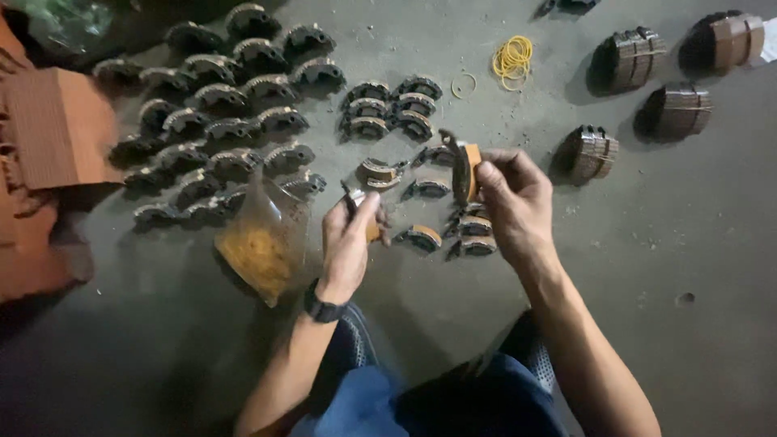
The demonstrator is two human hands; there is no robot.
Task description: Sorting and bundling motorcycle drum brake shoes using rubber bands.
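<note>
My right hand [511,198] holds a curved brake shoe [464,168] with an orange lining upright above the floor. My left hand [348,239], a black watch on its wrist, grips another brake shoe [366,217] low by its end. Between and just beyond the hands lie several loose brake shoes [427,212] on the grey floor [664,267]. Three stacked pairs [392,107] sit a little farther off.
Many brake shoes in rows [218,121] fill the upper left. A clear bag of yellow rubber bands [263,243] stands by my left hand. Loose yellow bands [512,58] lie far ahead. Bundled shoe stacks [595,152] are at the right, red cardboard [53,121] at the left.
</note>
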